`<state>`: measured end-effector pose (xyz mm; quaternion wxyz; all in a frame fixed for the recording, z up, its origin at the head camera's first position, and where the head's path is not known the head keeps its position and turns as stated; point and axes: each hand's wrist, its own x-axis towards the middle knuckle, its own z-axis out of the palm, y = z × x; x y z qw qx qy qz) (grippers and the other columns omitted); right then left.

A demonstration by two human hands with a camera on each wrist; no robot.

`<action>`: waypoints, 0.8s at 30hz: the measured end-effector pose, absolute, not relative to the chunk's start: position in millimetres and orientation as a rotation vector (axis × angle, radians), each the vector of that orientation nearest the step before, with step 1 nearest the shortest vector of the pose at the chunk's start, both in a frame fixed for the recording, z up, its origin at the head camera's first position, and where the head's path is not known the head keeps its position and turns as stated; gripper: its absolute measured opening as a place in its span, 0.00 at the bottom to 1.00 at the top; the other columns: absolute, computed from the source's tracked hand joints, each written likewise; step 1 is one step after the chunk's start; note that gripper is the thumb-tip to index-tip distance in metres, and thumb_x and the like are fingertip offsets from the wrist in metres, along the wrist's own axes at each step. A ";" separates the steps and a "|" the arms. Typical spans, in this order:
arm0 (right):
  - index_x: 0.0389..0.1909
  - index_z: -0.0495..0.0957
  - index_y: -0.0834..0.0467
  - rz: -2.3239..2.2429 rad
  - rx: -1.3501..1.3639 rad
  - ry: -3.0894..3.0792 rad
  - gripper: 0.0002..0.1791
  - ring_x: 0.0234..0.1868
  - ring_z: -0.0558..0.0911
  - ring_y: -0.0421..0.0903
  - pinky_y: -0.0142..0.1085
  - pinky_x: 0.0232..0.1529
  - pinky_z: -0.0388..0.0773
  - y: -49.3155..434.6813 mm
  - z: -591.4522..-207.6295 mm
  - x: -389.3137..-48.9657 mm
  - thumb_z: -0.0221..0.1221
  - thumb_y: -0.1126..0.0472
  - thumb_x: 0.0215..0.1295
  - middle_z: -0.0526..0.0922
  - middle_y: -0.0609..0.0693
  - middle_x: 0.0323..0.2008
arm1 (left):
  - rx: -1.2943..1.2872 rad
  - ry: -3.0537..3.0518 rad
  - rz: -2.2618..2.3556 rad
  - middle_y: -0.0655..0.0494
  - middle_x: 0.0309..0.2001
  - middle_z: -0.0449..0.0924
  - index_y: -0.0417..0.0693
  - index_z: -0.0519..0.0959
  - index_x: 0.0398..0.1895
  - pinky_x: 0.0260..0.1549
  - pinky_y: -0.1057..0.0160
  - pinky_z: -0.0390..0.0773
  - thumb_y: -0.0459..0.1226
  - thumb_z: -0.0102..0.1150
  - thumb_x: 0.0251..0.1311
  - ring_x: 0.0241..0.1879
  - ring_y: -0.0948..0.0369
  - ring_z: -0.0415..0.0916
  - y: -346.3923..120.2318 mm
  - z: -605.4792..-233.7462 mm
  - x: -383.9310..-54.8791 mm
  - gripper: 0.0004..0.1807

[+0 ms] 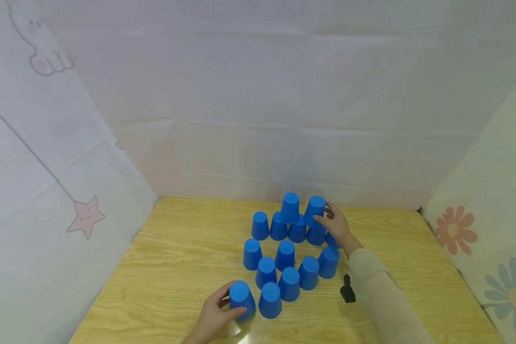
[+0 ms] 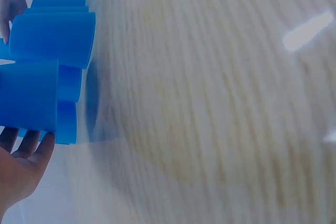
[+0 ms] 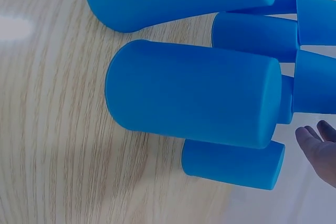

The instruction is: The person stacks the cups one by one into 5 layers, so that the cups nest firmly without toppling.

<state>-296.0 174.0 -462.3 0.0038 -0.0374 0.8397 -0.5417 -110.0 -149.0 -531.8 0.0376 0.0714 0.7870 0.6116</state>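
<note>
My left hand (image 1: 217,308) grips an upside-down blue cup (image 1: 241,298) at the front left, thumb on the near side. In the left wrist view, the fingers press against this cup (image 2: 29,95), whose rim appears slightly above the table. At the back, my right hand (image 1: 336,224) is beside another upside-down blue cup (image 1: 315,210), which sits on the back row. In the right wrist view, a small gap shows between the fingertips (image 3: 304,134) and that cup (image 3: 317,85). A second upper cup (image 1: 290,208) stands to its left.
Several upside-down cups form the back row (image 1: 260,226). More stand loosely in front, including a diagonal line from a near cup (image 1: 270,300) to a far one (image 1: 328,262). A small black object (image 1: 347,290) lies by the right sleeve. Cloth walls (image 1: 284,119) border the wooden table (image 1: 176,258).
</note>
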 end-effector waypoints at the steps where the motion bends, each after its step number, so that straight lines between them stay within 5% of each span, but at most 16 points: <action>1: 0.64 0.47 0.61 -1.689 -0.120 2.639 0.39 0.58 0.56 0.63 0.54 0.54 0.56 175.1 -462.5 -295.3 0.55 0.54 0.57 0.55 0.66 0.59 | 0.218 2.424 1.876 0.46 0.51 0.69 0.43 0.66 0.55 0.45 0.52 0.68 0.40 0.65 0.43 0.50 0.48 0.64 -149.1 -529.9 -110.5 0.32; 12: 0.64 0.50 0.59 -1.644 -0.203 2.687 0.40 0.58 0.57 0.62 0.55 0.52 0.57 192.4 -467.5 -287.9 0.56 0.49 0.55 0.56 0.65 0.59 | 0.231 2.488 1.865 0.48 0.49 0.71 0.43 0.69 0.53 0.44 0.55 0.70 0.41 0.66 0.42 0.48 0.50 0.66 -151.8 -513.5 -122.5 0.31; 24: 0.62 0.53 0.62 -1.689 -0.334 2.653 0.36 0.57 0.58 0.63 0.56 0.51 0.59 209.9 -468.5 -261.4 0.56 0.54 0.56 0.58 0.64 0.58 | 0.287 2.526 1.855 0.51 0.49 0.71 0.48 0.68 0.54 0.44 0.54 0.70 0.41 0.65 0.43 0.49 0.52 0.66 -152.3 -496.4 -143.0 0.31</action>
